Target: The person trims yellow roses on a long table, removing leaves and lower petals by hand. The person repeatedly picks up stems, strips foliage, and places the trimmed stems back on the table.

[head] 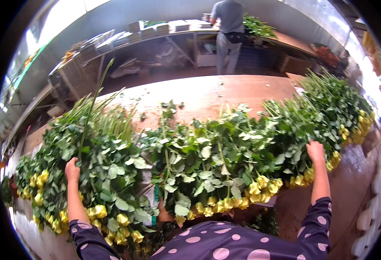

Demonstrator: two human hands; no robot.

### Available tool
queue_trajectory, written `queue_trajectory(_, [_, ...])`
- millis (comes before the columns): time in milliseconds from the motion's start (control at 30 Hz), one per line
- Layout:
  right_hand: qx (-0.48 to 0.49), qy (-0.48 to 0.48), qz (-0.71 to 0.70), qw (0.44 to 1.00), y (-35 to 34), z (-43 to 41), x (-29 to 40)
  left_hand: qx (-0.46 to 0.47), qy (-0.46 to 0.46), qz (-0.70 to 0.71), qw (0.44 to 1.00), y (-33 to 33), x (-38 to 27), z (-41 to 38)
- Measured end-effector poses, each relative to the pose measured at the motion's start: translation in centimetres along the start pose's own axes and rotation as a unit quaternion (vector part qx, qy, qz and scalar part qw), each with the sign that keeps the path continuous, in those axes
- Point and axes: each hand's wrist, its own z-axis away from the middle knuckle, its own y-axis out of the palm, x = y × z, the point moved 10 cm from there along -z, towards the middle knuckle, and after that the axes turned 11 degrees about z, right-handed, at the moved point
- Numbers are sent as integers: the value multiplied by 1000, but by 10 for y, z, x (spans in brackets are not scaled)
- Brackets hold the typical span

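Note:
Long-stemmed yellow roses [254, 188] lie heaped across a wooden table [197, 86], blooms toward me and cut stems toward the far side. On the left, my left hand [72, 169] is closed at the lower part of one long green rose stem [94, 100], which rises above the leafy heap; what its hidden end looks like I cannot tell. My right hand [315, 151] reaches into the foliage [291, 143] on the right, its fingertips partly among the leaves. Whether it grips a stem there is not visible.
Beyond the table a person [228, 35] stands facing away at a long bench [206, 31] with stacked cardboard pieces [179, 25] and green stems [258, 27]. A slatted crate [71, 78] stands at the far left. Loose leaf bits lie on the tabletop.

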Motion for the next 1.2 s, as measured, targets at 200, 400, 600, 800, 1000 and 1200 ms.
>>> queue_trajectory(200, [-143,-146,-291,935,-84,23,91,-40,86,180,979,-98,-73,8])
queue_trajectory(400, [-155,-345,-465,801,-192,81,233,-110,106,365,918,-205,-135,13])
queue_trajectory(600, [-29,-465,-594,656,-243,168,336,77,80,595,796,-239,-244,-48])
queue_trajectory(800, [290,-591,-674,334,-235,316,408,165,105,697,690,-142,-328,-100])
queue_trajectory(1000, [319,-467,-744,357,-181,352,430,139,1,715,685,-10,-348,-94])
queue_trajectory(1200, [444,-299,-805,254,-147,331,435,-10,20,204,979,-11,-304,-73])
